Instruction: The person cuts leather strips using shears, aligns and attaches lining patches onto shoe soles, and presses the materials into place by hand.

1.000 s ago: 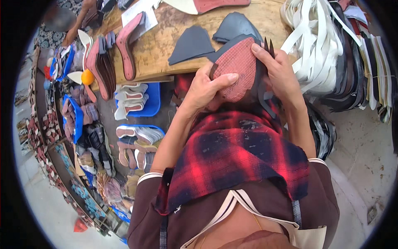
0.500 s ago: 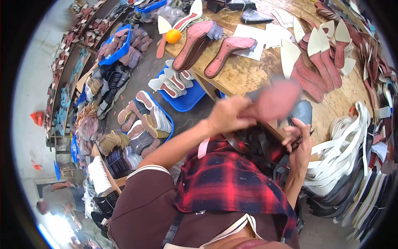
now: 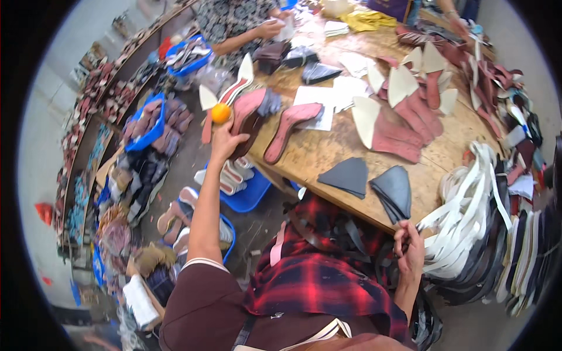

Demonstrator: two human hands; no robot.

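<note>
My left hand [image 3: 227,142] is stretched out to the table's left edge. It grips the narrow end of a stack of pink-topped insoles [image 3: 249,105], thumb across it and fingers along its left side; dark grey material lies at the wide end. Another pink insole [image 3: 287,131] lies just right of the stack. My right hand [image 3: 409,245] is low at the table's front edge, its fingers curled around something small and dark that I cannot make out. Just above its fingertips is a dark grey folded piece [image 3: 393,192], with a flat grey piece [image 3: 346,176] to its left.
An orange [image 3: 221,113] sits beside the stack. Pink insoles with cream tips [image 3: 404,131] spread across the wooden table [image 3: 328,149]. White straps [image 3: 468,205] are bundled at right. Blue baskets [image 3: 252,196] stand on the floor at left. Another person's hand [image 3: 269,28] works across the table.
My left hand has swung from in front of me out to the far-left stack; the insole it held no longer shows apart. A flat grey piece is now visible on the table. The view has shifted.
</note>
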